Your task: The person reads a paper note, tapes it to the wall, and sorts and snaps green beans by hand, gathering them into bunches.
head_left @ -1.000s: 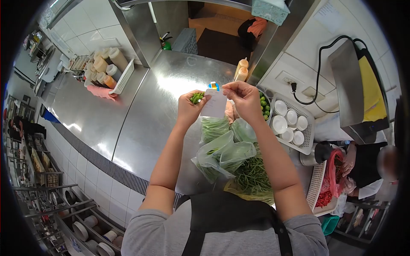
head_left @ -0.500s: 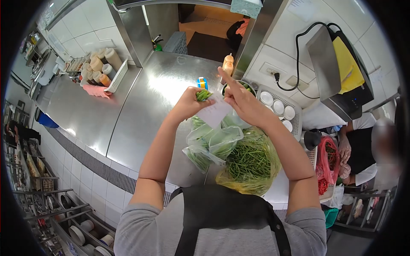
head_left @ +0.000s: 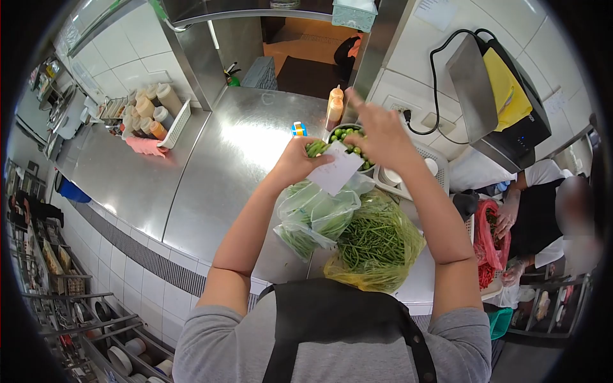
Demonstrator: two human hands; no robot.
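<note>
My left hand [head_left: 297, 161] is closed round a small bunch of green beans [head_left: 315, 148] and a white paper slip [head_left: 338, 168]. Above and right of the slip, my right hand [head_left: 382, 136] is partly blurred, its index finger stretched out and nothing visible in it. It hovers by a bowl of small green limes [head_left: 340, 133]. Below my hands lie clear bags of green vegetables [head_left: 316, 210]. Beside them is an open yellowish bag of long green beans [head_left: 377, 239].
Two sauce bottles [head_left: 335, 105] stand behind the bowl. A basket with white cups [head_left: 440, 182] is at the right, near a black machine [head_left: 511, 137]. A gloved co-worker [head_left: 536, 210] handles a red bag [head_left: 488, 239]. Bottles fill a white basket [head_left: 181, 124] at the left.
My right hand has left the slip and moved up and right, its index finger extended. My left hand keeps the beans and slip, which is now tilted. The camera view has shifted.
</note>
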